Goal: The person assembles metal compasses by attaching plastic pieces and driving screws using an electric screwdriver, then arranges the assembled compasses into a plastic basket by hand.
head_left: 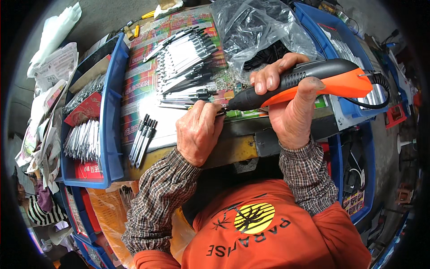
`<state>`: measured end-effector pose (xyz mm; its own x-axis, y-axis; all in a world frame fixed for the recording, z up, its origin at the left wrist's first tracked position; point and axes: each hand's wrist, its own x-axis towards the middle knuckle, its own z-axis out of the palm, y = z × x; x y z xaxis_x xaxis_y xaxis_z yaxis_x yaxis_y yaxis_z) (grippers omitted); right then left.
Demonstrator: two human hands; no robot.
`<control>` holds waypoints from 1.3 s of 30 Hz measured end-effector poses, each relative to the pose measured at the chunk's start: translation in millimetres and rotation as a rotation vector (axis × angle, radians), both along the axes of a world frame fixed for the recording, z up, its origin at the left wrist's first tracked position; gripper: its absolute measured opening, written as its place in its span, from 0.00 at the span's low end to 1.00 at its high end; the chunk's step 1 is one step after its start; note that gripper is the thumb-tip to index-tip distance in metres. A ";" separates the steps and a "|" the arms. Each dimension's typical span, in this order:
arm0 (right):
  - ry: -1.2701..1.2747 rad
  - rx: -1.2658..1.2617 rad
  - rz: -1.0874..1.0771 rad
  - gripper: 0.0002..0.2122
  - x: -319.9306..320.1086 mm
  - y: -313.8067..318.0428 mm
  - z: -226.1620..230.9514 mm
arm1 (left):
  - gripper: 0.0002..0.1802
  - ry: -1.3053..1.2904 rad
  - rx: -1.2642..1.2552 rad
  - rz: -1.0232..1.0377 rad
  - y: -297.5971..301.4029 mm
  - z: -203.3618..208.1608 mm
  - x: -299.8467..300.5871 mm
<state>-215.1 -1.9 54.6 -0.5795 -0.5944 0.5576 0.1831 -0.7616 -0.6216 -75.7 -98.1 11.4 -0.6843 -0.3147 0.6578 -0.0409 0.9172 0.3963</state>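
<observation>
My right hand (pixel 291 101) is wrapped round an orange-and-black electric screwdriver (pixel 329 83), which lies nearly level with its narrow black nose pointing left. A coiled black cord hangs from its back end. My left hand (pixel 199 132) is closed in a pinch right at the nose's tip; the small dark piece between its fingers is mostly hidden. Beyond my left hand lies a wide pile of slim, pen-like pieces (pixel 183 58), white or silver with black ends. Several more pen-like pieces (pixel 143 139) lie together to the left, by the table's near edge.
A blue bin (pixel 112 130) with bundled slim pieces stands on the left, another blue bin (pixel 309 20) at the far right. Clear plastic bags (pixel 255 29) and a green circuit board (pixel 228 83) lie at the back. Printed sheets (pixel 139 74) cover the table.
</observation>
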 end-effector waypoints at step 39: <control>-0.025 0.032 0.000 0.25 -1.0 10.2 4.4 | 0.10 -0.041 -0.135 -0.002 1.8 -0.1 6.0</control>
